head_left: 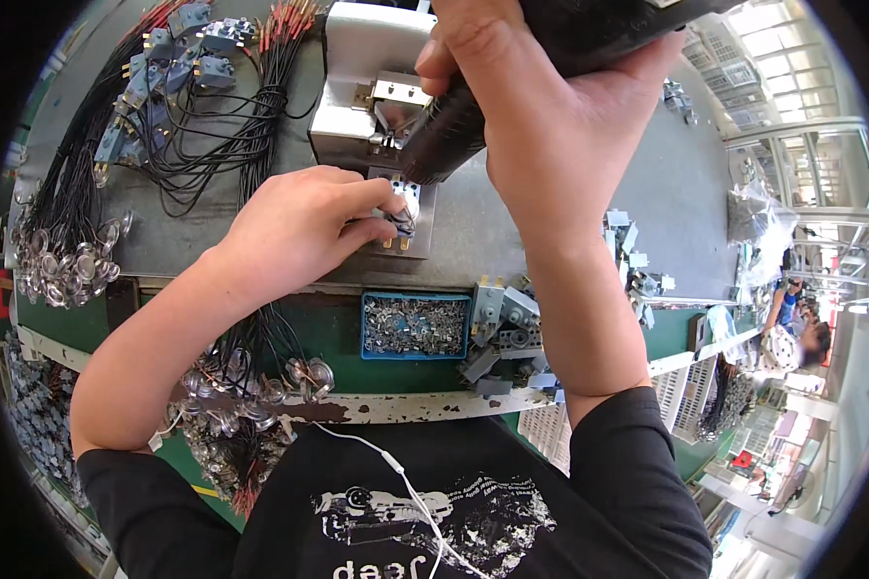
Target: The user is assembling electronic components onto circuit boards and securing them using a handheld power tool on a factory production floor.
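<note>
My right hand [565, 145] is wrapped round a black handheld power tool [459, 130], apparently a power screwdriver. The tool slants down to the left, and its nose ends close to a small switch-like part [404, 198] with metal terminals. That part sits on a dark metal block [418, 243] in front of a white bench machine [343, 72]. My left hand [285, 227] pinches the near end of the part between thumb and fingers. The tool hides the tip's contact point, so I cannot tell whether it touches.
Bundled black wires [261, 125] with grey switches [150, 82] lie on the left of the bench. A blue tray [415, 328] of small metal pieces stands near the front edge, beside loose grey switches [507, 323]. More wired parts [251, 386] hang at the left front.
</note>
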Demonstrator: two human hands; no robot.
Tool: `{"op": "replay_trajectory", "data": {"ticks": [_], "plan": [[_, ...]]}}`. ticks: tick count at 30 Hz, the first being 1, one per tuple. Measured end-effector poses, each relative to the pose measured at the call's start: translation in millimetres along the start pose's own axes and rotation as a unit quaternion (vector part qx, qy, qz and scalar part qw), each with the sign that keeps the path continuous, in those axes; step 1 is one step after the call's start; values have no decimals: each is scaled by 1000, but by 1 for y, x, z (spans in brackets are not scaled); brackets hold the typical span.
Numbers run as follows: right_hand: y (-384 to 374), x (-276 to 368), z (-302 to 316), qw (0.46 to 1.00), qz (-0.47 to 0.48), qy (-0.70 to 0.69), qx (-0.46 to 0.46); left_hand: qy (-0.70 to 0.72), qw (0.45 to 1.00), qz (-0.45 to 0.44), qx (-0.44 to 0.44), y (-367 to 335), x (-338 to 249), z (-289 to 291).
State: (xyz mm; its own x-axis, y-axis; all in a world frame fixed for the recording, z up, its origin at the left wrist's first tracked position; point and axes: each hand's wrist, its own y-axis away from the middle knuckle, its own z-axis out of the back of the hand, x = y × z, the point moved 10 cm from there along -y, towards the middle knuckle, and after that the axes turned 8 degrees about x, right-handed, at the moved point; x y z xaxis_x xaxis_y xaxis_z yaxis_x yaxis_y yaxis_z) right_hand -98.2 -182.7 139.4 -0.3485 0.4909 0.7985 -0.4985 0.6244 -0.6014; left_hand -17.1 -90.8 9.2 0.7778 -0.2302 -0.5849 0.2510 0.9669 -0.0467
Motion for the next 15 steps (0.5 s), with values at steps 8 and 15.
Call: {"op": "replay_trajectory", "data": {"ticks": [8, 15], "plan": [[9, 33, -21, 940, 320, -4, 120, -8, 1000, -7, 1, 1, -2, 1], [10, -8, -7, 998, -23, -39, 33, 19, 1000, -10, 1, -1, -2, 1]]}}
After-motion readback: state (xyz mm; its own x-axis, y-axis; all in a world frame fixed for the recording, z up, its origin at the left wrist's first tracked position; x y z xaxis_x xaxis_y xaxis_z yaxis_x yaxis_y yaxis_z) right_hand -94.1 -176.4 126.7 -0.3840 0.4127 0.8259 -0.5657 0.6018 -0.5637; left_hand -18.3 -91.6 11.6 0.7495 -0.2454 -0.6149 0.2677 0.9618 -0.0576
